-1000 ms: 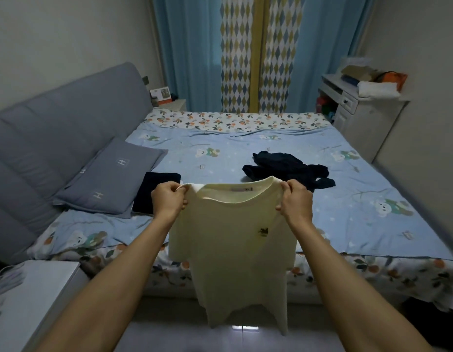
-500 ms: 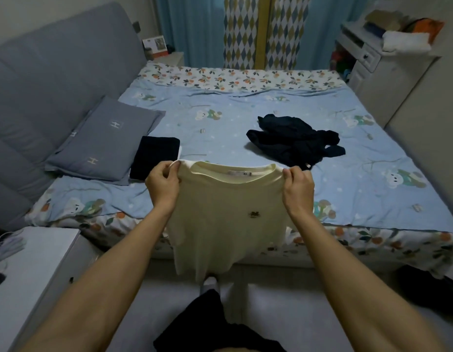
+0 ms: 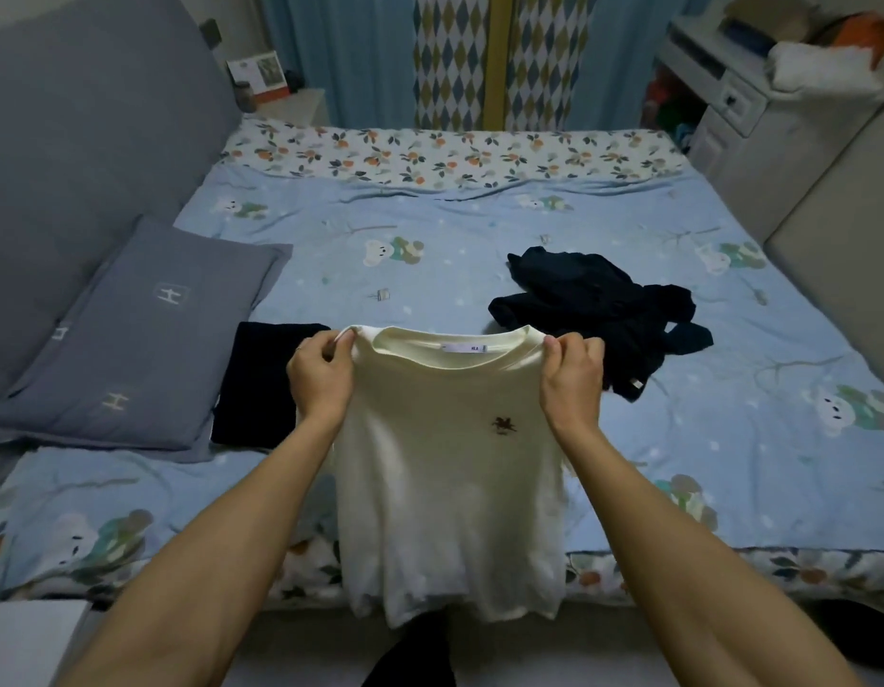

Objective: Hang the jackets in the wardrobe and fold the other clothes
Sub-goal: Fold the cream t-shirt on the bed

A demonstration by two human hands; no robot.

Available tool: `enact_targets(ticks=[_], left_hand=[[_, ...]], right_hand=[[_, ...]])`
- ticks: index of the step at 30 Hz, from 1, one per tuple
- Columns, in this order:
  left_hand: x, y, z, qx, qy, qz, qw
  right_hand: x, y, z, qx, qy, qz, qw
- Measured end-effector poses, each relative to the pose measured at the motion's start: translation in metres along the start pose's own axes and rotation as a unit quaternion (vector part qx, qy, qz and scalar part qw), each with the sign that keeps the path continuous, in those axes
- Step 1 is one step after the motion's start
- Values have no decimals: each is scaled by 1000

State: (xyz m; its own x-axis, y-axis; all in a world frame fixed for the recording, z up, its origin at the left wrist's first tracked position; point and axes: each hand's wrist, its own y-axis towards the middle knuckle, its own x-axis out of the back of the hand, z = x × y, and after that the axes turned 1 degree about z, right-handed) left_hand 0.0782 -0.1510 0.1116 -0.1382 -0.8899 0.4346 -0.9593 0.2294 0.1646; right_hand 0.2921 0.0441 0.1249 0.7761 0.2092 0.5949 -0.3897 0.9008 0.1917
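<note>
left hand (image 3: pixel 321 379) grip: pinches cream T-shirt (image 3: pixel 449 468) shoulder | right hand (image 3: pixel 573 379) grip: pinches opposite shoulder | shirt hangs below both, over bed (image 3: pixel 479 270) near edge

Cream T-shirt (image 3: pixel 449 468): held up by its shoulders over the near edge of the bed (image 3: pixel 430 270), neck label toward me, small dark emblem on the chest, hem hanging below the mattress edge. My left grip (image 3: pixel 321 376) pinches the left shoulder seam; my right grip (image 3: pixel 573 374) pinches the right.

Folded dark garment (image 3: pixel 261 384): flat on the bed, just beside my left grip, touching the grey pillow (image 3: pixel 137 334).

Crumpled dark garment (image 3: pixel 598 309): heaped on the bed beyond my right grip, possibly a jacket, too bunched to tell.

White cabinet (image 3: pixel 727 106): far right, piled with items. Blue curtains (image 3: pixel 350 57) behind the bed.
</note>
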Motion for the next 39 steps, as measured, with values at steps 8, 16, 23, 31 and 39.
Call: enact_targets(ticks=[8,16,23,31,39], left_hand=[[-76,142,20,57,19,59,996],[-185,223,120,174,145,237,945],[-233,220,164,149,170,354,907],[-287,155,155,93,185,449,869],[-402,100,169,-53,211,453,865]], right_hand=[[-102,120,10,-38,-6,18,999],[-208,182,-56,-173,-134,181,959],[-239,202,-110,-179,-115,307,928],[-200,190,-196,-267,-113,298,910],[-235,212,-294,-177,-100,369,907]])
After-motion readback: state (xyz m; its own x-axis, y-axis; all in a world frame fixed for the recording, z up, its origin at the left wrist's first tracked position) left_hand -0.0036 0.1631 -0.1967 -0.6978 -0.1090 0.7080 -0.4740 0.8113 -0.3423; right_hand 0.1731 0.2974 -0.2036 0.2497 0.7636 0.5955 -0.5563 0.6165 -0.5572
